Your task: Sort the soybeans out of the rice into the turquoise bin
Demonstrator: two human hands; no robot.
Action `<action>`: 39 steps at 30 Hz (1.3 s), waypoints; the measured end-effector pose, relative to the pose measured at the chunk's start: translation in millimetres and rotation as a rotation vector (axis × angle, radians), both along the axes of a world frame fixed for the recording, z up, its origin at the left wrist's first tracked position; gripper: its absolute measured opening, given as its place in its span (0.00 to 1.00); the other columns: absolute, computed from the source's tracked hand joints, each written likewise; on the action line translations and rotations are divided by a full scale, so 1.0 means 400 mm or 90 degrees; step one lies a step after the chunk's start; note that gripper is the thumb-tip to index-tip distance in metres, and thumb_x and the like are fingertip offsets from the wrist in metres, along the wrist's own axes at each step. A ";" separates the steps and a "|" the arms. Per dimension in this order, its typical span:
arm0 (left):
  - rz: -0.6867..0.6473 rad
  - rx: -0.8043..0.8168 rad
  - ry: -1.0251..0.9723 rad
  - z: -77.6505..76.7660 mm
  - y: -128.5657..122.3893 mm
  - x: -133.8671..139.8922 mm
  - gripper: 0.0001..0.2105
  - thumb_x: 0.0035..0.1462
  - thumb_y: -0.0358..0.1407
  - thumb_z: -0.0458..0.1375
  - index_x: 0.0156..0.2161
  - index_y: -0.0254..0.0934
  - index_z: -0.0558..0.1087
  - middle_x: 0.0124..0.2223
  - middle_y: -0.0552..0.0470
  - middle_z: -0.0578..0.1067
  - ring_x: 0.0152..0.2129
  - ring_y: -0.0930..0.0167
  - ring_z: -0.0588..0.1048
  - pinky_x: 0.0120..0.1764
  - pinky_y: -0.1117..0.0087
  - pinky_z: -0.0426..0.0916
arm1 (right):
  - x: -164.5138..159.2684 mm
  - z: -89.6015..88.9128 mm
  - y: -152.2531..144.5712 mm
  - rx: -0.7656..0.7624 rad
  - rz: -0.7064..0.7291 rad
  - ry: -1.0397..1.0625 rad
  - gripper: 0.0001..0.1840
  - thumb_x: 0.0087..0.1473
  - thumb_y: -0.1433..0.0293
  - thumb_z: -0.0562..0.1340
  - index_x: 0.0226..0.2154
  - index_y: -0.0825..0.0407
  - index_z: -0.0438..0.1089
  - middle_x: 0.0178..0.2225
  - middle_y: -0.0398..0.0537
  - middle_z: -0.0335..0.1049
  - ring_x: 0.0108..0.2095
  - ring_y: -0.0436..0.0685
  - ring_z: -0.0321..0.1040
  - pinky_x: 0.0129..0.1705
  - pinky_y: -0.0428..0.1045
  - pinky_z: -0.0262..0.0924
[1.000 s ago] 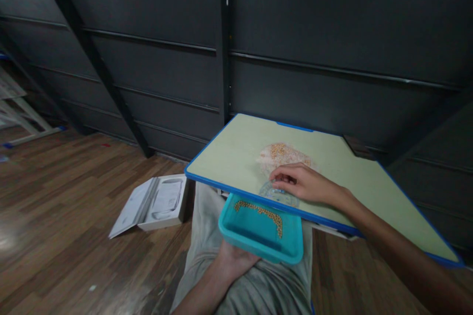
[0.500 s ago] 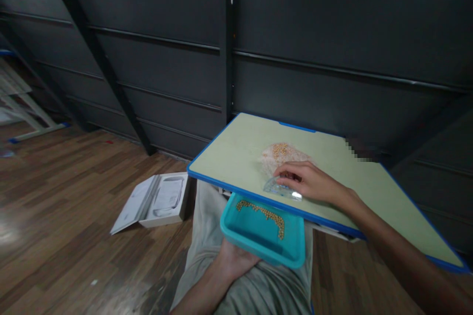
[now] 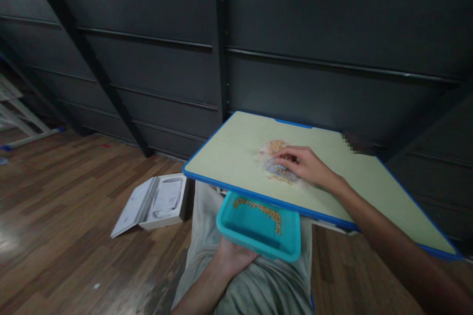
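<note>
Teal tray (image 3: 236, 230) sits on the lap under the near edge of the blue-rimmed table (image 3: 229, 157), with a curved line of yellow beans (image 3: 263, 210) along its far wall. Left hand (image 3: 233, 259) cups the tray from below, fingers hidden under it. Right hand (image 3: 308, 166) rests on the tabletop, fingers curled over a clear plastic piece (image 3: 278, 169) pressed into the pile of grains (image 3: 275, 150). Open white box (image 3: 155, 202) lies on the wood floor to the left; its printing is too small to read.

1 teal tray (image 3: 258, 251), 1 desk (image 3: 229, 157), 1 clear scoop (image 3: 279, 171), 1 white box (image 3: 158, 202), 2 hands
</note>
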State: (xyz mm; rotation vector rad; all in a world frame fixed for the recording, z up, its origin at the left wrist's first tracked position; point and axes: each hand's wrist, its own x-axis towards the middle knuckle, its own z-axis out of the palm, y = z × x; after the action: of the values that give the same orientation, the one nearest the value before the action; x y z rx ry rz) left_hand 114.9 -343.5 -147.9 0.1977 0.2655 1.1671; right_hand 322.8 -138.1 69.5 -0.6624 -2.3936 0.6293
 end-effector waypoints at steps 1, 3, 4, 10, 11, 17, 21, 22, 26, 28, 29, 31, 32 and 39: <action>0.001 -0.006 -0.001 -0.002 0.000 -0.002 0.34 0.71 0.47 0.72 0.78 0.47 0.77 0.63 0.41 0.92 0.71 0.49 0.84 0.80 0.42 0.69 | 0.001 -0.005 0.005 -0.002 -0.008 0.005 0.09 0.75 0.64 0.71 0.49 0.46 0.91 0.47 0.52 0.92 0.43 0.63 0.84 0.50 0.57 0.74; 0.002 -0.015 -0.004 -0.004 0.001 -0.005 0.33 0.71 0.46 0.71 0.78 0.48 0.78 0.64 0.41 0.92 0.72 0.49 0.83 0.80 0.41 0.68 | 0.003 -0.014 0.013 -0.012 -0.020 0.011 0.09 0.74 0.64 0.72 0.49 0.45 0.91 0.47 0.52 0.92 0.44 0.63 0.84 0.51 0.58 0.75; 0.001 -0.015 -0.006 -0.004 0.001 -0.007 0.32 0.72 0.45 0.71 0.78 0.48 0.78 0.65 0.42 0.91 0.72 0.49 0.83 0.80 0.41 0.68 | 0.003 -0.018 0.016 -0.019 -0.023 0.013 0.10 0.74 0.64 0.72 0.49 0.45 0.92 0.47 0.52 0.93 0.44 0.63 0.85 0.51 0.58 0.75; 0.002 -0.035 0.030 0.004 -0.002 -0.012 0.29 0.71 0.45 0.71 0.74 0.49 0.82 0.68 0.41 0.90 0.74 0.46 0.80 0.79 0.36 0.69 | 0.000 -0.034 0.012 -0.012 -0.024 0.002 0.10 0.75 0.63 0.73 0.50 0.43 0.93 0.49 0.52 0.93 0.45 0.63 0.85 0.53 0.59 0.77; 0.003 -0.033 0.038 0.004 -0.003 -0.012 0.29 0.69 0.45 0.72 0.73 0.48 0.83 0.67 0.40 0.90 0.74 0.45 0.80 0.79 0.36 0.69 | -0.001 -0.035 0.009 -0.004 -0.024 -0.004 0.10 0.75 0.63 0.73 0.50 0.43 0.93 0.49 0.52 0.93 0.46 0.64 0.85 0.54 0.59 0.77; -0.011 0.018 0.000 -0.008 0.005 -0.010 0.31 0.71 0.49 0.70 0.76 0.49 0.80 0.68 0.41 0.90 0.74 0.46 0.80 0.81 0.36 0.66 | -0.005 -0.030 -0.006 -0.002 -0.004 -0.006 0.10 0.77 0.63 0.71 0.50 0.44 0.92 0.49 0.53 0.93 0.48 0.64 0.86 0.55 0.60 0.77; -0.012 0.016 0.001 -0.011 0.007 -0.009 0.29 0.73 0.50 0.68 0.75 0.47 0.80 0.68 0.40 0.90 0.74 0.45 0.80 0.80 0.34 0.66 | -0.006 -0.031 -0.013 -0.011 0.002 -0.007 0.11 0.77 0.64 0.71 0.50 0.44 0.92 0.49 0.53 0.93 0.48 0.64 0.86 0.56 0.59 0.78; -0.011 0.015 0.003 -0.009 0.006 -0.009 0.29 0.74 0.49 0.67 0.75 0.47 0.80 0.68 0.41 0.90 0.75 0.45 0.79 0.80 0.33 0.66 | -0.007 -0.032 -0.014 -0.013 0.005 -0.005 0.11 0.77 0.63 0.71 0.50 0.45 0.92 0.49 0.53 0.93 0.49 0.64 0.87 0.56 0.60 0.78; -0.011 0.005 0.023 0.003 0.005 -0.006 0.28 0.75 0.48 0.66 0.75 0.48 0.81 0.69 0.41 0.89 0.76 0.44 0.78 0.80 0.32 0.66 | -0.007 -0.037 -0.016 -0.018 0.020 0.003 0.11 0.78 0.62 0.70 0.50 0.44 0.92 0.50 0.53 0.93 0.50 0.65 0.87 0.58 0.61 0.79; -0.011 0.004 0.029 0.007 0.006 -0.005 0.28 0.74 0.48 0.68 0.74 0.47 0.81 0.69 0.41 0.89 0.75 0.44 0.78 0.81 0.33 0.65 | -0.008 -0.038 -0.017 -0.022 0.024 0.004 0.11 0.78 0.62 0.70 0.50 0.44 0.92 0.50 0.53 0.94 0.50 0.64 0.88 0.57 0.60 0.79; -0.011 0.006 0.029 0.008 0.007 -0.005 0.29 0.73 0.48 0.69 0.74 0.46 0.81 0.69 0.40 0.89 0.75 0.45 0.79 0.81 0.33 0.65 | -0.008 -0.039 -0.018 -0.023 0.027 0.003 0.11 0.78 0.62 0.70 0.50 0.44 0.92 0.50 0.53 0.94 0.50 0.64 0.88 0.57 0.60 0.79; -0.011 0.015 0.024 0.009 0.008 -0.005 0.30 0.71 0.48 0.71 0.74 0.45 0.81 0.68 0.40 0.90 0.75 0.45 0.79 0.81 0.35 0.65 | -0.009 -0.038 -0.022 -0.027 0.030 -0.001 0.11 0.78 0.62 0.70 0.51 0.44 0.92 0.50 0.52 0.94 0.50 0.63 0.88 0.57 0.59 0.79; -0.012 0.020 0.022 0.009 0.008 -0.006 0.30 0.70 0.48 0.71 0.74 0.45 0.81 0.68 0.40 0.90 0.75 0.45 0.79 0.81 0.35 0.65 | -0.010 -0.037 -0.024 -0.029 0.032 -0.003 0.11 0.78 0.62 0.70 0.51 0.44 0.92 0.51 0.52 0.94 0.50 0.63 0.88 0.57 0.59 0.79; -0.008 0.016 -0.004 0.010 0.005 -0.003 0.30 0.76 0.48 0.63 0.78 0.50 0.77 0.72 0.43 0.87 0.76 0.46 0.78 0.81 0.35 0.66 | -0.014 -0.033 -0.039 -0.033 0.049 0.010 0.11 0.77 0.61 0.71 0.51 0.44 0.92 0.51 0.52 0.94 0.50 0.63 0.88 0.59 0.60 0.79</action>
State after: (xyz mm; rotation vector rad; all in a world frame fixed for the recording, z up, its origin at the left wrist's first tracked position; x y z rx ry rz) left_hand 113.6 -341.3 -144.1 0.2179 0.2437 1.1593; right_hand 317.3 -153.7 56.2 -0.5881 -2.4049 0.7278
